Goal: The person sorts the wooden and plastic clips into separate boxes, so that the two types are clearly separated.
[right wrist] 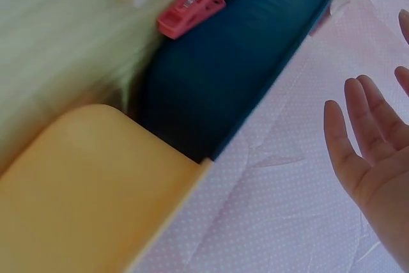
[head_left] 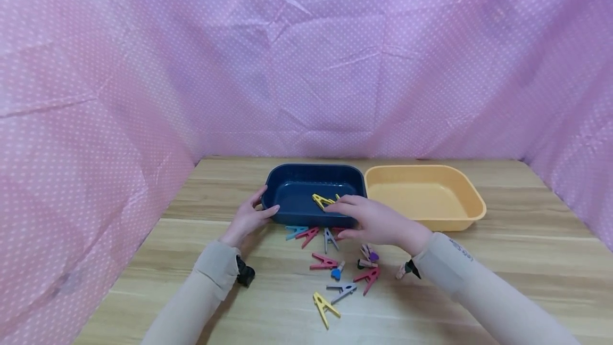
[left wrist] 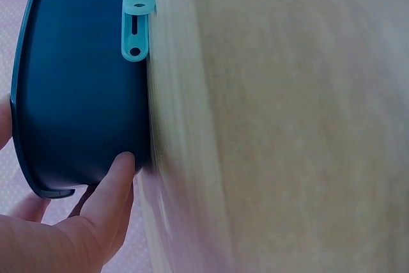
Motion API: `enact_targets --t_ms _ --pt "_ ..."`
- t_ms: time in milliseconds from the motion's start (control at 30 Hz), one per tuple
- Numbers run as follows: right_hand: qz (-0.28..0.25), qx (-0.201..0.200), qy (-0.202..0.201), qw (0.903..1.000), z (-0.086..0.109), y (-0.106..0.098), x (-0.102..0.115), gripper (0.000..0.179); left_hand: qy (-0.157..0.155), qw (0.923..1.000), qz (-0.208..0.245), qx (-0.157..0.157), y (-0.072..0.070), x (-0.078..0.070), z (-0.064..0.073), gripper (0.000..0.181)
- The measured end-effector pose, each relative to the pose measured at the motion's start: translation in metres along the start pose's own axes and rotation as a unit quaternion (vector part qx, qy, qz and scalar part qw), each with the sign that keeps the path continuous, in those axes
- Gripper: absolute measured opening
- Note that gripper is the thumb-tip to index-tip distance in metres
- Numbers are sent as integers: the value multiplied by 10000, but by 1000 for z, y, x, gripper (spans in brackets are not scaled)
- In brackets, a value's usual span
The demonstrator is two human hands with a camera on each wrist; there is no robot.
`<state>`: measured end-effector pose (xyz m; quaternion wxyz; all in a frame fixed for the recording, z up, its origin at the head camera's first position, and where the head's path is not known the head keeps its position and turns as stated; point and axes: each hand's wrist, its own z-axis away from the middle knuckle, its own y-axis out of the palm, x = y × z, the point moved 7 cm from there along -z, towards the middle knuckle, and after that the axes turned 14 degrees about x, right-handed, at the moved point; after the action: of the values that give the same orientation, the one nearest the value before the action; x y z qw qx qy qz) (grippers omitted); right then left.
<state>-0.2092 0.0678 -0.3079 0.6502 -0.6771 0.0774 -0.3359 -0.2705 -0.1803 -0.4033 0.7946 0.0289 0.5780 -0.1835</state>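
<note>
My left hand (head_left: 246, 220) holds the left end of a dark blue plastic bin (left wrist: 77, 87), thumb pressed to its outer front wall and fingers round the end by the rim. Over the bin's front right side is my right hand (head_left: 380, 222); in the right wrist view its fingers (right wrist: 367, 113) are spread and hold nothing. Yellow clothespins (head_left: 321, 201) lie inside the bin, partly hidden behind the right hand. Against the front wall are a light blue clothespin (head_left: 297, 231), a red clothespin (head_left: 308, 235) and a grey clothespin (head_left: 329, 239); another red one (right wrist: 195, 4) is largely covered in the head view.
A yellow bin (head_left: 445, 224) stands right beside the blue one. Nearer me on the wooden table (head_left: 158, 292) lie a yellow clothespin (head_left: 325, 309), a grey-purple clothespin (head_left: 342, 290), red clothespins (head_left: 367, 279) and several small decorated pegs (head_left: 337, 271). A pink dotted cloth (head_left: 306, 95) hangs behind.
</note>
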Motion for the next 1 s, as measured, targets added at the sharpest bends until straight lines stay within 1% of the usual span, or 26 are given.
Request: enact_targets --t_ms 167,233,367,600,767,1000 --pt "354 -150 -174 9991 5 12 -1 48 -59 10000 -51 -56 -1 3 1 74" --pt "352 -170 -196 9990 7 15 -1 48 -43 10000 -23 -50 -1 3 1 75" --pt "165 -43 -88 9998 12 22 -4 49 -23 10000 10 -49 -1 4 0 75" --pt "-85 320 262 9991 15 36 -13 50 82 9999 79 -11 0 4 0 75" --pt "-96 441 335 9984 16 45 -17 50 63 9999 110 -2 2 5 0 75" --pt "-215 613 391 9971 14 50 -23 47 52 9999 -47 -83 -1 1 -3 75"
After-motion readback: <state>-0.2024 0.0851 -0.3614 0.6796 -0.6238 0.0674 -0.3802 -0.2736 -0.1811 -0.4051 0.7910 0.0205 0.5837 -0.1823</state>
